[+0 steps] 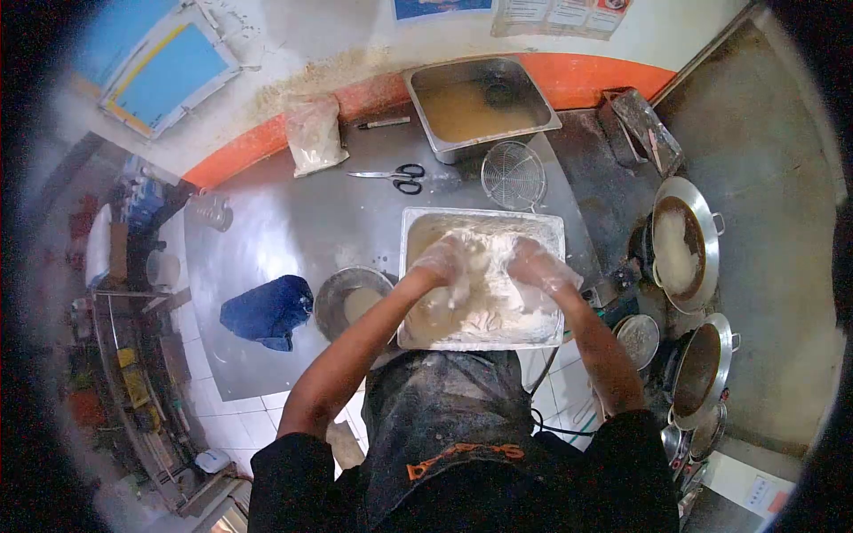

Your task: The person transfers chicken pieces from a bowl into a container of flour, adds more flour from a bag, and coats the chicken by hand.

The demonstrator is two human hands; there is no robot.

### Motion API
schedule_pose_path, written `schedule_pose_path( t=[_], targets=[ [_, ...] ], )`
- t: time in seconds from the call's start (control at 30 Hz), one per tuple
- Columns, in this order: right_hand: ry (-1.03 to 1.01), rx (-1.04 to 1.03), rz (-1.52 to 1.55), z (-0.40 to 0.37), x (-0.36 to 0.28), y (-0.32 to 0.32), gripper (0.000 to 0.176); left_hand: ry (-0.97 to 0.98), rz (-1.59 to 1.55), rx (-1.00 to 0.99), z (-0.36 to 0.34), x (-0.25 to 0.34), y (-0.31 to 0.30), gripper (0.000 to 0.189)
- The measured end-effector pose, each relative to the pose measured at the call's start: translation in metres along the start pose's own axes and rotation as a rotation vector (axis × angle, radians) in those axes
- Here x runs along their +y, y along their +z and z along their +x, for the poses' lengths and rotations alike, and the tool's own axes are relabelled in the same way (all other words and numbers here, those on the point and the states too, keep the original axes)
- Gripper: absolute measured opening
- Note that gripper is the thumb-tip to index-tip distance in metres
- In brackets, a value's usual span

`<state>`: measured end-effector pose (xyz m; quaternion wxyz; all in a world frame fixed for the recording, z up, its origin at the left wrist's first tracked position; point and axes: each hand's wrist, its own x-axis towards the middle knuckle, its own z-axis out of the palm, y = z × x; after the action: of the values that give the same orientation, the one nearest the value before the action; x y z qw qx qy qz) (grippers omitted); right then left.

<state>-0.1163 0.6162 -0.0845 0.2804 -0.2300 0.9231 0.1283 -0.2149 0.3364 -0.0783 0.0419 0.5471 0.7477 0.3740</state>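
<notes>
Both of my hands are inside a rectangular metal tray (484, 214) holding white flour (484, 311). Flour coats my left hand (443, 262), which reaches into the left half with its fingers pointing down. Across from it, my right hand (538, 266) touches the flour on the right side, also coated white. Blur and flour obscure the fingers of both hands, so their grip cannot be made out. Just left of the tray stands a round metal bowl (333, 302) with pale content, partly behind my left forearm.
Behind the tray are a wire strainer (513, 174), a deep pan of cloudy liquid (484, 115), black-handled scissors (395, 176) and a bag of white powder (314, 138). A blue cloth (268, 311) lies left. Two large woks, one with pale content (677, 251), stand right.
</notes>
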Motion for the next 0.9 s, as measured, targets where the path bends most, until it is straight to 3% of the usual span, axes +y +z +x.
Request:
schedule_pose_path(
  t=[0.03,0.07,0.1,0.13,0.27,0.3,0.33,0.37,0.4,0.47,0.57,0.67,0.9],
  targets=[
    [0.12,0.313,0.545,0.004,0.003,0.016,0.04,-0.147,0.513,-0.288,0.005,-0.038,0.064,0.017],
    [0.239,0.632,1.09,0.006,0.004,0.02,0.037,-0.142,0.518,-0.289,0.014,-0.036,0.057,0.017],
    [0.388,0.403,0.549,-0.025,-0.01,-0.056,0.033,-0.126,0.574,-0.29,0.024,-0.03,0.042,0.018],
    [0.347,0.32,0.579,-0.032,-0.003,-0.071,0.036,-0.109,0.629,-0.295,0.028,-0.025,0.031,0.018],
    [-0.215,0.211,0.698,0.031,0.084,0.065,0.046,-0.013,0.497,-0.368,0.029,-0.05,0.032,0.018],
    [-0.356,0.185,0.745,0.039,0.1,0.092,0.048,-0.086,0.038,-0.176,0.016,-0.056,0.038,0.021],
    [-0.349,0.181,0.747,0.031,0.097,0.088,0.048,-0.159,-0.419,0.022,0.008,-0.06,0.043,0.024],
    [-0.109,0.06,0.819,0.02,0.091,0.075,0.049,-0.411,0.225,-0.518,0.041,-0.014,0.003,0.031],
    [0.135,-0.061,0.879,0.013,0.085,0.068,0.049,-0.406,0.218,-0.515,0.046,0.024,-0.016,0.031],
    [0.21,0.007,0.816,0.022,0.053,0.104,0.05,-0.72,0.324,-0.59,0.032,0.075,-0.028,0.038],
    [0.347,0.158,0.73,0.033,-0.001,0.154,0.05,-0.8,0.17,-0.297,-0.019,0.053,0.06,0.039],
    [0.427,0.282,0.91,0.046,-0.055,0.188,0.049,-0.82,-0.084,-0.087,-0.053,0.043,0.116,0.039],
    [0.418,0.469,1.619,0.047,-0.072,0.183,0.046,-0.871,-0.712,0.066,-0.052,-0.006,0.154,0.041]
  ],
)
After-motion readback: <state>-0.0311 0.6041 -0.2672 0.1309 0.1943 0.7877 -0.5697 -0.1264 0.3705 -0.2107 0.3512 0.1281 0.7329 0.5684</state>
